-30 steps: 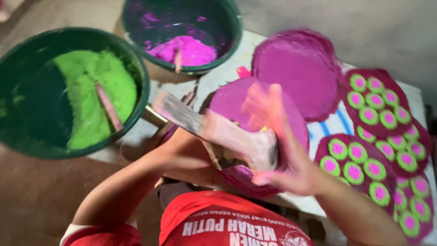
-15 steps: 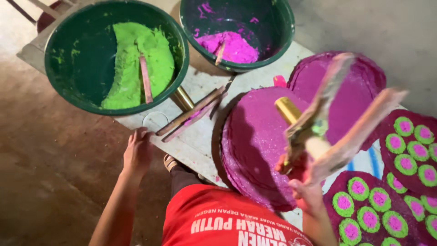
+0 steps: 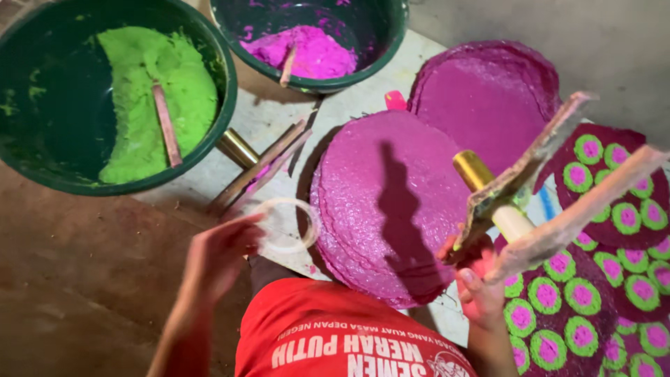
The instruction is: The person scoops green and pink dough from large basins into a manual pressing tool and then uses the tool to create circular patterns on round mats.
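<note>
The clear ring (image 3: 283, 225) is sitting at your left fingertips, just left of the stack of purple discs (image 3: 391, 206), and your left hand (image 3: 220, 255) is pinching its near edge; motion blur is softening the grip, so it may be lighter than it looks. Your right hand (image 3: 481, 283), at the right edge of that stack, is closing around a bundle of paste-crusted flat sticks (image 3: 551, 185) and a brass-tipped tube (image 3: 488, 192), all of them angling up and away. Beyond the stack, a green basin of green paste (image 3: 118, 98) and a second basin of pink paste (image 3: 307, 42) are resting on the bench (image 3: 272, 115), with more sticks (image 3: 262, 167) lying between.

The risks, as I judge them: the ring could be slipping from such a thin pinch, and the long sticks could be swinging into the dotted discs (image 3: 593, 230) right of the stack, smearing the green and pink spots.
</note>
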